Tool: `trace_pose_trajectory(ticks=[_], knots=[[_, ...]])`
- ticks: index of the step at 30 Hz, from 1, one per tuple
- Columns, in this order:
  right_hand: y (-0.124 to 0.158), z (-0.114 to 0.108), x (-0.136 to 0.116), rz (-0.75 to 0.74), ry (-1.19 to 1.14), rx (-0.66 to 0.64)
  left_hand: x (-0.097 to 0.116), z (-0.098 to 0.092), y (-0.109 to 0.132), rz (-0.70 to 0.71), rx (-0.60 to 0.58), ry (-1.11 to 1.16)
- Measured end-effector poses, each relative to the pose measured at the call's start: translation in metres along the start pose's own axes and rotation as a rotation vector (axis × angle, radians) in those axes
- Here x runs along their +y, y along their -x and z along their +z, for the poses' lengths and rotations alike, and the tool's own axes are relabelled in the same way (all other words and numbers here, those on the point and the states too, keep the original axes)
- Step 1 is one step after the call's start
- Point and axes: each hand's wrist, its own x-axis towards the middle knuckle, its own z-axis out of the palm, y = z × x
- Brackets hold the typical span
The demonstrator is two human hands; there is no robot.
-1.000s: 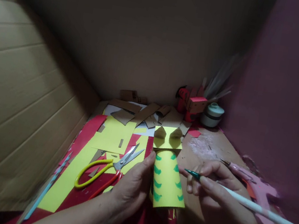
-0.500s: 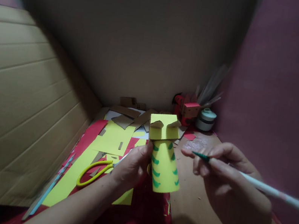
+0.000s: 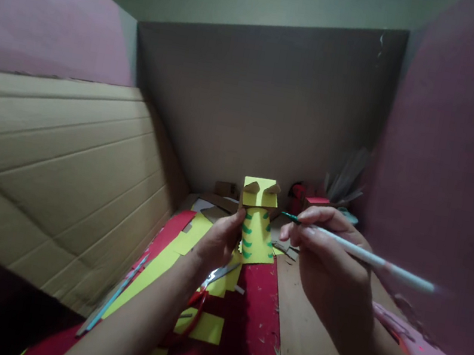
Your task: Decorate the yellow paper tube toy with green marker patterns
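My left hand (image 3: 220,240) grips a yellow paper tube figure (image 3: 256,229) by its left side and holds it upright above the table. The figure has green curved marks down its body and a folded yellow head with two brown flaps. My right hand (image 3: 323,258) pinches a white pen with a green tip (image 3: 360,256), its tip pointing left, just right of the figure's head and not touching it.
Yellow and red paper sheets (image 3: 169,257) and scissors (image 3: 212,285) lie under my left arm. A cardboard wall (image 3: 47,170) rises on the left. Brown cardboard scraps, a red box (image 3: 315,201) and a small jar stand at the back. A pink glue gun (image 3: 405,339) lies right.
My left hand lifted the yellow figure up off the table and away from me. My right hand followed with the pen. The view tilted upward.
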Motion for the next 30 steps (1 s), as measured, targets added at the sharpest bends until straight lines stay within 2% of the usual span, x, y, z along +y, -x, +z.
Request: trace_pose_trajectory(ticks=[5,9,13,19,26,30], knots=[[-0.003,0.002,0.005,-0.040,0.070,0.006,0.020,0.003,-0.010,0.071,-0.065,-0.064],[-0.003,0.006,0.017,-0.099,0.111,0.057,0.021,0.004,-0.007,0.114,-0.031,-0.111],[-0.004,0.012,0.014,-0.145,0.163,0.050,0.023,0.004,-0.004,0.150,0.021,-0.136],[-0.007,0.016,0.014,-0.282,0.382,0.011,0.029,0.009,-0.001,0.209,0.073,-0.122],[-0.007,0.015,0.037,-0.295,0.182,0.028,0.026,0.013,0.001,0.246,0.124,-0.116],[-0.005,0.012,0.039,-0.270,0.136,0.038,0.025,0.011,0.002,0.242,0.146,-0.121]])
